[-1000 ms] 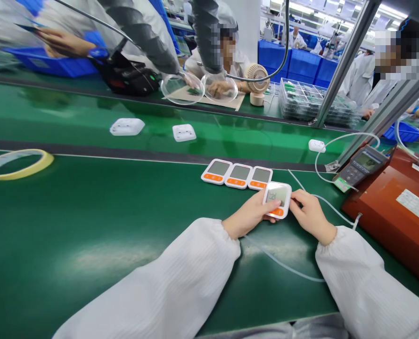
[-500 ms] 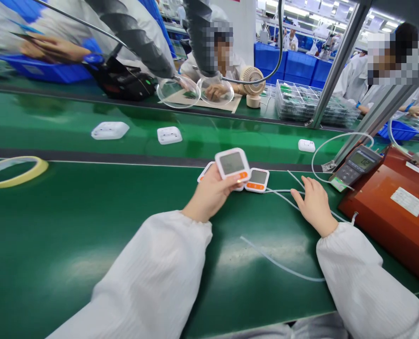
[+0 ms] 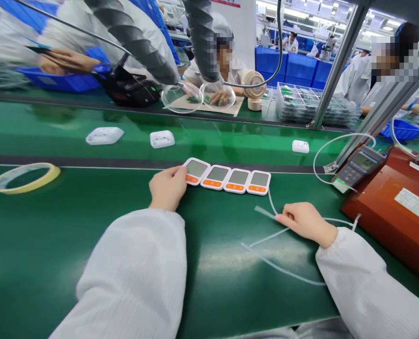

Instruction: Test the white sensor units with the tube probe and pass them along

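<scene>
Ref: rust-red box. Four display units sit side by side on the table, well left of box. Left hand pinches edge of the unit farthest from box. Right hand, between row and box, pinches clear tubing. Grey meter just beside box.

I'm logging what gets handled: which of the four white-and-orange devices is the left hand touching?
The leftmost device in the row: the left hand pinches its left edge, while the other three devices lie clear of both hands.
</scene>
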Demonstrator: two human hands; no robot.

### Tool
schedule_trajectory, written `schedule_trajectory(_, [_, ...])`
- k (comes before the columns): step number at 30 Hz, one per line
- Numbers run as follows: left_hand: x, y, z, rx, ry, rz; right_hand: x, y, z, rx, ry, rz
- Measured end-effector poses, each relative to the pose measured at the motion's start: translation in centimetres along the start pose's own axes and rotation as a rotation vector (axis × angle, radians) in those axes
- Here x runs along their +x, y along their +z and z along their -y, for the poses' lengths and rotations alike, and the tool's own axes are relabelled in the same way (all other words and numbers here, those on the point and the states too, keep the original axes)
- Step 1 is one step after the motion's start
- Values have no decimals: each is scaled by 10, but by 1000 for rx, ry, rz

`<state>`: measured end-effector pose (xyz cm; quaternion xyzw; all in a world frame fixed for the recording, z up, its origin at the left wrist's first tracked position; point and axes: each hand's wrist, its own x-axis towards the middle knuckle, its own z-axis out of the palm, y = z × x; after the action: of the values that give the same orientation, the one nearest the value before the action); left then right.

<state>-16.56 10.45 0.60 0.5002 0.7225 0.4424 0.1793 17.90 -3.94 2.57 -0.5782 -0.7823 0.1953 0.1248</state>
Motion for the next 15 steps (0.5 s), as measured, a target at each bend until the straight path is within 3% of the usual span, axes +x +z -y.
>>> schedule_trajectory(3, [-10,2,-7,155,85,50,-2,3,7,24,-105,34])
schedule_trajectory(5, [-19,6,-14,259,212,105,-3,6,10,21,-117,35])
schedule_trajectory(8, [-31,14,-25,514,388,283,-3,10,12,28,-75,18])
schedule_trajectory(11, [-36,17,-31,684,422,431,-2,14,14,44,-58,-7])
schedule_trajectory(15, [-33,11,-38,770,440,511,-2,20,15,46,-84,-47])
